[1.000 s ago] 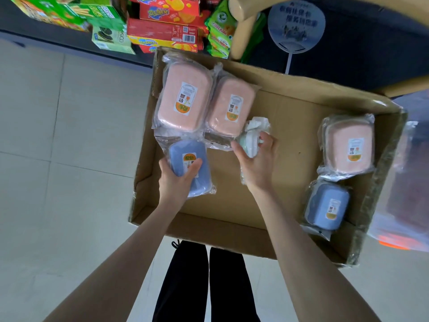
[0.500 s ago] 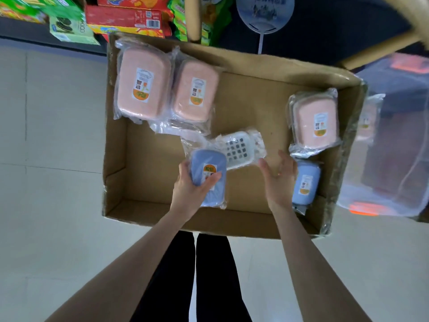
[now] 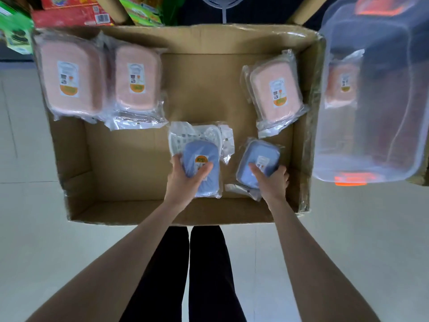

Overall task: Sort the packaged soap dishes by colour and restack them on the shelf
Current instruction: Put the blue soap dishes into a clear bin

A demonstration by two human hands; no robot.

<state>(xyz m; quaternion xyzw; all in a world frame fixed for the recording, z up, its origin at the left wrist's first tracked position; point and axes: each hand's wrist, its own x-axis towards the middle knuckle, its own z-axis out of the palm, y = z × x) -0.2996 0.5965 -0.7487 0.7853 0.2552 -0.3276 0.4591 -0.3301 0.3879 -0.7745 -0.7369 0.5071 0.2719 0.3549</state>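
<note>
Wrapped soap dishes lie in an open cardboard box (image 3: 130, 210). My left hand (image 3: 185, 180) grips a blue soap dish (image 3: 205, 149) near the box's middle, above a white soap dish (image 3: 185, 133) that lies flat. My right hand (image 3: 271, 182) grips a second blue soap dish (image 3: 260, 154) to the right. Two pink soap dishes, one at the far left (image 3: 69, 77) and one beside it (image 3: 137, 77), sit at the back left. A third pink soap dish (image 3: 276, 89) lies at the back right.
A clear plastic bin (image 3: 376, 140) with orange latches stands right of the box, and a pink soap dish (image 3: 342, 84) shows through its wall. Snack boxes (image 3: 74, 12) fill the low shelf behind. Pale floor tiles surround the box; my dark trousers are below it.
My right hand let go of the white dish, moved right and took hold of the second blue dish. My left hand carried its blue dish rightward, over the white one.
</note>
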